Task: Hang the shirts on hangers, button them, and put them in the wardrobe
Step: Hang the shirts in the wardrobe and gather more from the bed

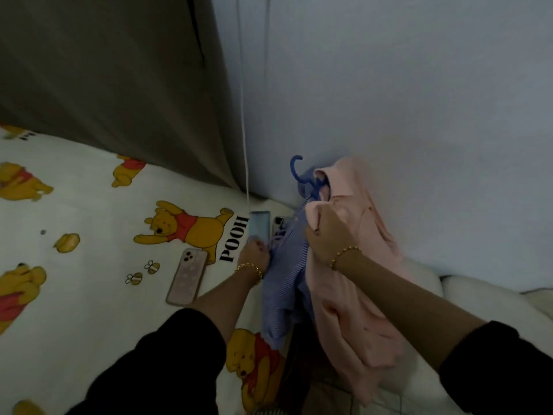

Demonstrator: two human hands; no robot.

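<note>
We are pinching the blue striped shirt just below the blue hanger with our left hand and gripping the pink shirt beside that hanger with our right hand, so we are probably risking dragging one shirt off it.

Both arms reached forward from black sleeves, the left sleeve and right sleeve ending near the elbows with the forearms bare. The left hand was lower and further left, back upward, its fingers curled round the edge of the blue striped shirt. The right hand sat just beside it, a little further forward, knuckles up, its fingers bunched round a fold of the pink shirt. Each wrist wore a gold chain bracelet, the left bracelet and the right bracelet. The right forearm crossed diagonally from the lower right.
</note>
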